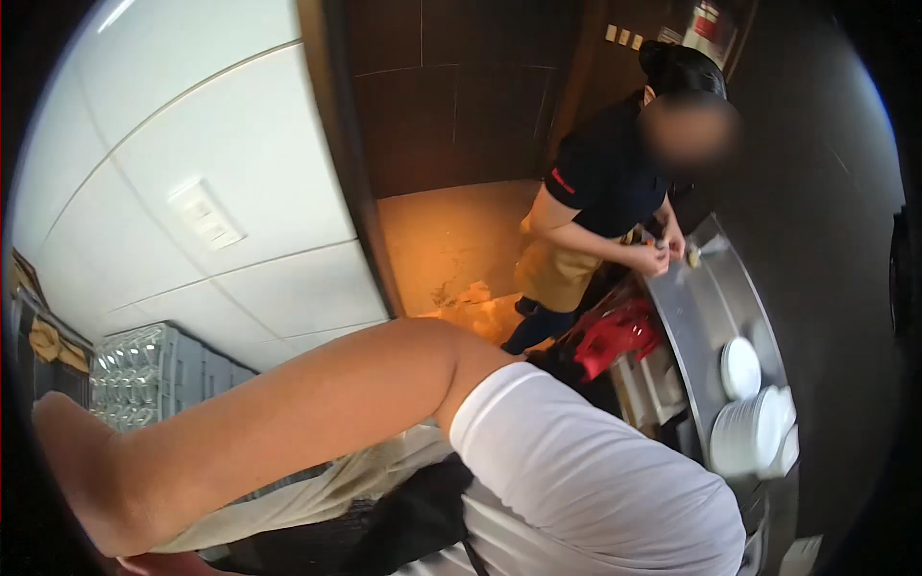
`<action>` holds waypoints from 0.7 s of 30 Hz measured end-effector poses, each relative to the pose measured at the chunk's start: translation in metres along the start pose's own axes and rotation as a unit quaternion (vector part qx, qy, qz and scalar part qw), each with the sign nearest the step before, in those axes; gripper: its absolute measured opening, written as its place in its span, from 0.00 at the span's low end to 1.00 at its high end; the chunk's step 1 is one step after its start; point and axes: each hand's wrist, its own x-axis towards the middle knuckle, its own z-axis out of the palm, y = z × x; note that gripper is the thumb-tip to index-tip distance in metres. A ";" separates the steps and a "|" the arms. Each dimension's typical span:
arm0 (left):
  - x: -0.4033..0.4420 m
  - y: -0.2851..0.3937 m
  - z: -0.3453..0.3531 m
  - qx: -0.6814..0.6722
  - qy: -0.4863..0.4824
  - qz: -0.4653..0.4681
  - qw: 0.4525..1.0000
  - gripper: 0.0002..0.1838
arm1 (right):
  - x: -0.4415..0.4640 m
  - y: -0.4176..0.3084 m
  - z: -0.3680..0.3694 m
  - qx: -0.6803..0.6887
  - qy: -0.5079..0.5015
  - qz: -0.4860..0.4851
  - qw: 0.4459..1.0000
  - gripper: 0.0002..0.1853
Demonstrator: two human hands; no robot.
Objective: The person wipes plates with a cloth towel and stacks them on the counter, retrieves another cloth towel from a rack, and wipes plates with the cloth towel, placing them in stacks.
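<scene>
My right arm, in a white short sleeve, stretches across the view to the lower left. My right hand (pixel 82 461) is at the far left edge, bent at the wrist and blurred, with its fingers hidden. A beige cloth (pixel 317 494) runs beneath the forearm; whether the hand grips it cannot be made out. At the bottom edge, a sliver of skin (pixel 168 564) looks like part of my left hand, its fingers out of sight. Beyond the right hand, clear glasses (pixel 130 374) fill a grey rack (pixel 192 370).
A co-worker (pixel 605 192) in a dark shirt and tan apron stands beside a metal counter (pixel 706 298), both hands close together on something small. White plates (pixel 744 432) are stacked on the counter. Red material (pixel 619 336) lies below it. A white wall (pixel 211 134) bounds the left side.
</scene>
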 end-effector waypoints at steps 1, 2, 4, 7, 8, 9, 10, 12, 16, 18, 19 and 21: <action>0.033 0.006 -0.062 0.137 0.082 0.016 0.987 0.28 | 0.010 0.012 0.030 0.000 -0.012 0.012 1.000 0.18; 0.057 0.017 -0.119 0.278 0.167 0.037 0.945 0.30 | 0.017 0.020 0.053 0.009 -0.022 0.037 0.999 0.19; 0.084 0.050 -0.148 0.282 0.109 0.075 0.950 0.23 | 0.023 0.031 0.104 0.068 -0.044 0.126 0.989 0.22; 0.136 0.097 -0.182 0.298 0.037 0.144 0.943 0.17 | 0.016 0.042 0.174 0.306 -0.127 0.358 0.873 0.32; 0.157 0.116 -0.205 0.311 0.017 0.139 0.940 0.16 | 0.008 0.049 0.201 0.373 -0.179 0.406 0.815 0.28; 0.180 0.134 -0.228 0.324 -0.003 0.135 0.936 0.15 | 0.000 0.057 0.228 0.420 -0.227 0.455 0.752 0.24; 0.204 0.151 -0.248 0.217 -0.016 0.095 0.971 0.15 | 0.002 0.067 0.250 0.407 -0.239 0.474 0.743 0.21; 0.245 0.179 -0.273 0.098 -0.072 -0.014 0.992 0.15 | 0.011 0.090 0.290 0.365 -0.281 0.506 0.729 0.14; 0.291 0.220 -0.313 0.225 0.035 0.027 0.973 0.16 | 0.018 0.113 0.382 0.301 -0.320 0.440 0.783 0.16; 0.287 0.239 -0.325 0.230 0.022 0.065 0.971 0.16 | -0.001 0.106 0.399 0.176 -0.362 0.320 0.858 0.17; 0.297 0.247 -0.315 0.265 0.070 0.109 0.956 0.15 | -0.016 0.122 0.421 0.141 -0.387 0.276 0.868 0.19; 0.331 0.283 -0.346 0.370 0.102 0.160 0.910 0.17 | -0.024 0.151 0.456 0.137 -0.402 0.343 0.838 0.19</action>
